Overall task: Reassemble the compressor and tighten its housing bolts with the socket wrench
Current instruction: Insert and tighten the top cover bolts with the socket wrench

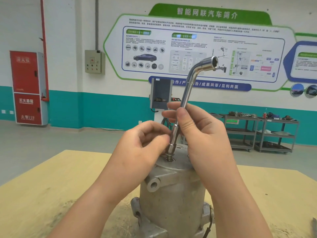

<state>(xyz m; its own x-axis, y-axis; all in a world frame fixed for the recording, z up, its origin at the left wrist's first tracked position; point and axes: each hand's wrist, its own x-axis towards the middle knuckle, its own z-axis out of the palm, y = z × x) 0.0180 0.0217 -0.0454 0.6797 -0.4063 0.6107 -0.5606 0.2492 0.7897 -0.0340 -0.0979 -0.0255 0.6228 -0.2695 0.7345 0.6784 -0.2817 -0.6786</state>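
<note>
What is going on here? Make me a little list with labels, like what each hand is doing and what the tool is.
tool: L-shaped socket wrench, standing nearly upright
tool tip: on a bolt atop the compressor
right hand: grips the wrench shaft
left hand: fingertips at the wrench's lower end, near the bolt
compressor: grey metal housing, standing on a wooden table
background: wall poster, red cabinet, shelving carts

Your left hand (142, 145): bare, no glove, no ring or watch showing.
Your right hand (202, 134): bare too, thumbnail short and plain.
Your forearms: uncovered right down to the bottom edge, no sleeve or cuff in sight.
</note>
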